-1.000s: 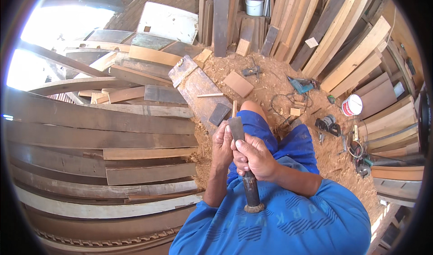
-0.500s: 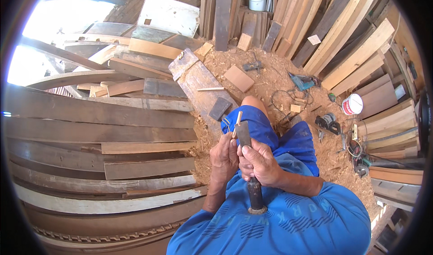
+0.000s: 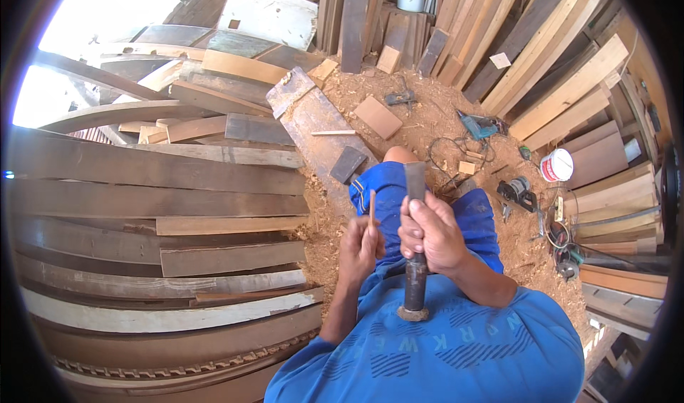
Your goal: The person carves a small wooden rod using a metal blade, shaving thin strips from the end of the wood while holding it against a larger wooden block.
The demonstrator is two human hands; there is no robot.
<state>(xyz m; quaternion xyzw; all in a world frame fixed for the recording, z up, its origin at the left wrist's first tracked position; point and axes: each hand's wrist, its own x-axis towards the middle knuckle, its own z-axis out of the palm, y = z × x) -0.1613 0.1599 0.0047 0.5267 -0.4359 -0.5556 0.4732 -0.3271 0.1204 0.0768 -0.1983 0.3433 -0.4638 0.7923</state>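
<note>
— Hands?
— Right hand (image 3: 427,233): fingers clamped round a chisel (image 3: 415,239), upright over the lap. Left hand (image 3: 358,248): fingers pinched on a thin wooden stick (image 3: 371,208), just beside it.
— Nearby?
— Sawdust floor (image 3: 427,122), stacked planks (image 3: 157,189).

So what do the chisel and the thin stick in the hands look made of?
The chisel, gripped by the right hand: dark grey matte metal blade, likely steel; its dark round handle ends in a worn ring, material unclear. The stick, pinched in the left hand: pale bare wood, judging by its tan, unfinished look.
</note>
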